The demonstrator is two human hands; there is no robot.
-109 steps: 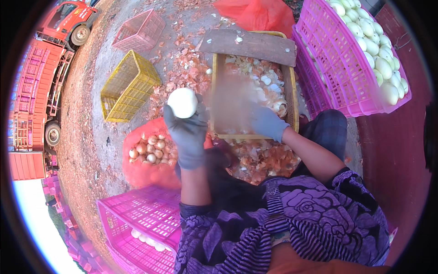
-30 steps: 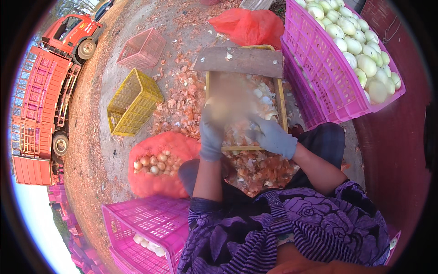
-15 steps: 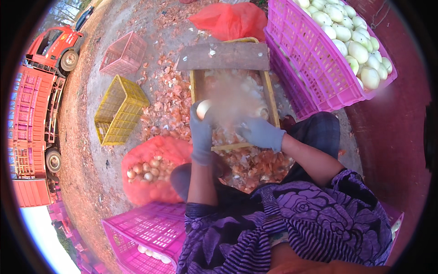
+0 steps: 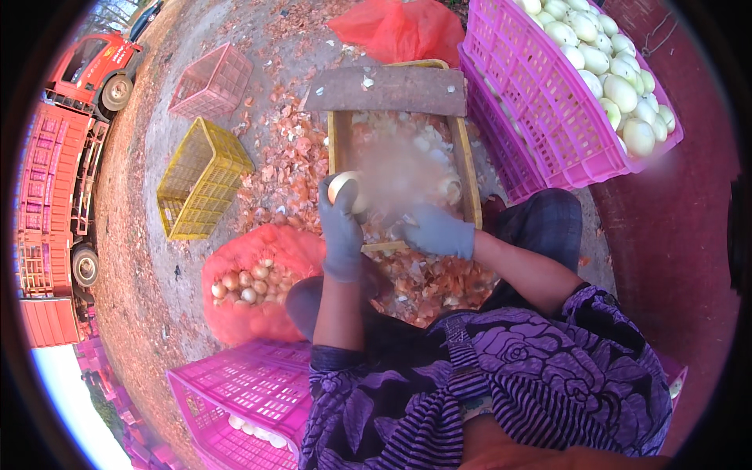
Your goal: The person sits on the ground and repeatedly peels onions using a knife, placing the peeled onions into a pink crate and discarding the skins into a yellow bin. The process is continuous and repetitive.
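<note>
My left hand (image 4: 340, 241), in a grey glove, is closed round a pale onion (image 4: 343, 189) at the left side of a yellow-rimmed box (image 4: 471, 182). My right hand (image 4: 440, 230), gloved too, is over the box's near right part with its fingers curled in. A smear blurs the picture by its fingertips, so what it holds, if anything, cannot be made out. Onion skins (image 4: 419, 149) and a few pale pieces lie in the box. A dark board (image 4: 384, 91) lies across its far end.
A red net bag (image 4: 227, 325) of unpeeled onions lies left of my knee. Pink crates (image 4: 517, 94) heaped with peeled onions (image 4: 619, 94) stand at right; another pink crate (image 4: 243, 384) is near left. Yellow (image 4: 207, 180) and pale pink crates (image 4: 211, 82) stand farther left. Skins litter the ground.
My left hand has turned the onion a little and shifted slightly left. My right hand has drawn a little to the left, its fingers more curled. The whole view has shifted slightly.
</note>
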